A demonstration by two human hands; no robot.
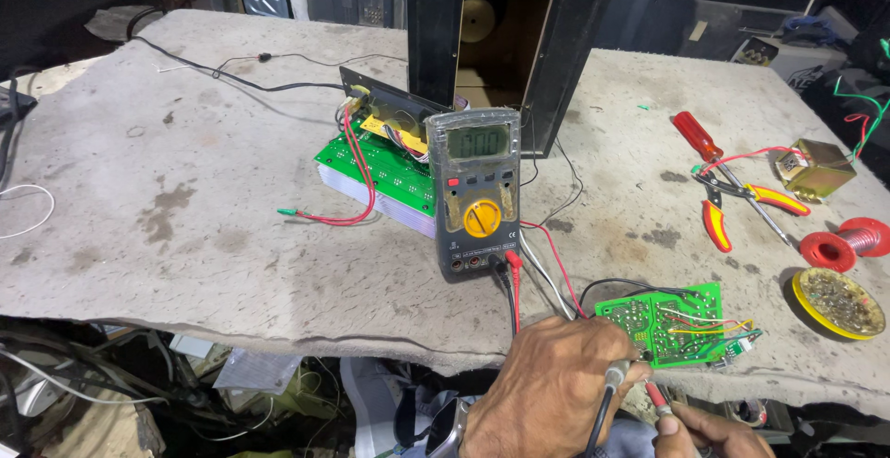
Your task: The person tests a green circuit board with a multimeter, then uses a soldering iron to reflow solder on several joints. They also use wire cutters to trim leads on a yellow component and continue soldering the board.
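Note:
My left hand (547,388) grips a black test probe (616,376) at the near table edge, its tip against a small green circuit board (672,321). My right hand (709,430), low at the frame's bottom, pinches a red test probe (656,396) just under the same board. Red and black leads run from the probes up to a grey multimeter (476,191) with a yellow dial, standing upright in the middle of the table. Behind the meter lies a larger green circuit board (380,171) with red wires.
A worn grey stone table (185,189) holds an open black speaker cabinet (505,31) at the back. To the right lie a red screwdriver (700,138), red-and-yellow pliers (718,222), a solder spool (839,247), a yellow flux tin (839,302) and a small transformer (814,169). Clutter sits below the edge.

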